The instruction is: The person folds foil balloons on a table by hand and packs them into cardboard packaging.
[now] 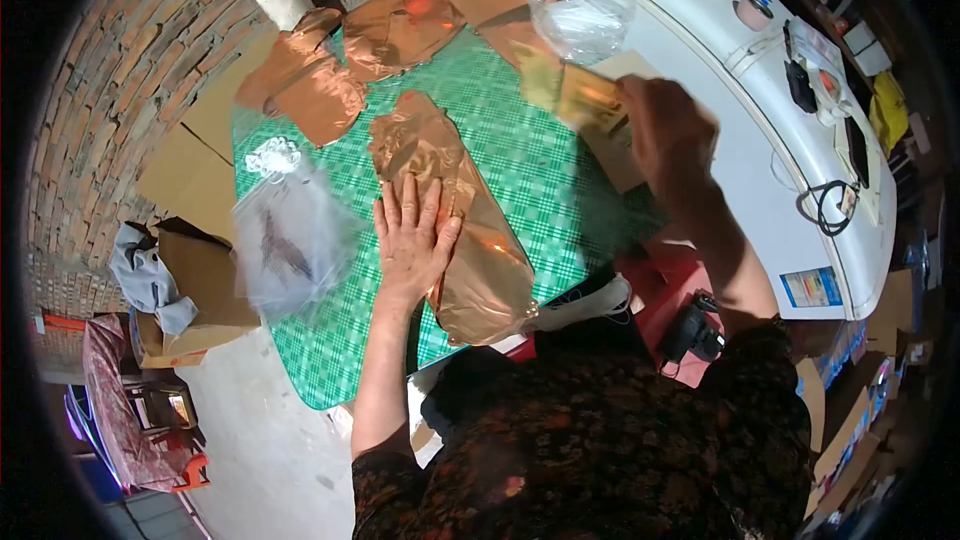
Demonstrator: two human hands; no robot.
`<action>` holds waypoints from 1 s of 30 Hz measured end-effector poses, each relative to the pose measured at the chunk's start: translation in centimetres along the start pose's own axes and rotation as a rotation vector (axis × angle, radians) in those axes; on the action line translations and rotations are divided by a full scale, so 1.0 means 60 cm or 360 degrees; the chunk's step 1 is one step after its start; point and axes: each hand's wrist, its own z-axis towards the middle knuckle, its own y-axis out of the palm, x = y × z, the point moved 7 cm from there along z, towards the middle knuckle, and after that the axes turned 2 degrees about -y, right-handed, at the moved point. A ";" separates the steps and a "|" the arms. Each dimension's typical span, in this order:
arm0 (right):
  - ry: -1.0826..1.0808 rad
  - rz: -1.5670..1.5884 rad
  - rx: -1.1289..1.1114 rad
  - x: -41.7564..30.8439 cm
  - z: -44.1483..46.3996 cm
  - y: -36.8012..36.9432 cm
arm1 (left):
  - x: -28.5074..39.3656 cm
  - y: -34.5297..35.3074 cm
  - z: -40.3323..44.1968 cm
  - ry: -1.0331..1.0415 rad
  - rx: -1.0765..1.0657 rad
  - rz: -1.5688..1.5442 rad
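Observation:
My left hand [412, 245] lies flat, fingers spread, on a folded copper-coloured foil piece [485, 275] that looks like an uninflated foil balloon. It rests lengthwise on the green checked tablecloth [530, 160]. On the right, my raised right hand [672, 135] is closed on a shiny gold packet [590, 98], blurred by motion. Beneath that packet is a flat cardboard piece [612, 155]. More copper foil pieces [325, 90] lie along the far edge of the table. Left of my left hand are clear plastic bags [290, 240], one with a dark print.
A bundle of clear plastic [582, 15] sits at the back, beside a white appliance [740, 180] that borders the table's right. A cardboard box [195, 285] with grey cloth stands at left. A red stool [680, 280] holding a black object [693, 330] is near my right side.

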 end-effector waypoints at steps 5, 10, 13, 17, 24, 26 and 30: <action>0.0112 0.0650 0.0481 -0.016 0.078 0.007 | 0.004 0.001 0.001 0.0006 0.0066 0.0010; 0.0538 0.1036 0.0246 -0.018 0.062 0.272 | 0.003 0.001 -0.001 -0.0005 0.0069 0.0005; 0.0719 0.2057 0.0203 -0.065 0.009 0.382 | 0.003 -0.001 -0.001 -0.0009 0.0053 0.0014; 0.1392 0.2058 -0.0399 -0.096 -0.021 0.452 | 0.004 -0.003 -0.001 0.0013 0.0082 0.0013; 0.1246 0.2369 -0.0404 -0.117 -0.008 0.457 | 0.004 -0.006 -0.003 0.0023 0.0124 -0.0019; 0.1291 0.2364 -0.0398 -0.124 -0.013 0.467 | 0.004 -0.005 -0.002 0.0027 0.0134 -0.0024; 0.1207 0.2119 -0.0516 -0.134 -0.016 0.483 | 0.004 -0.003 -0.003 0.0079 0.0172 0.0022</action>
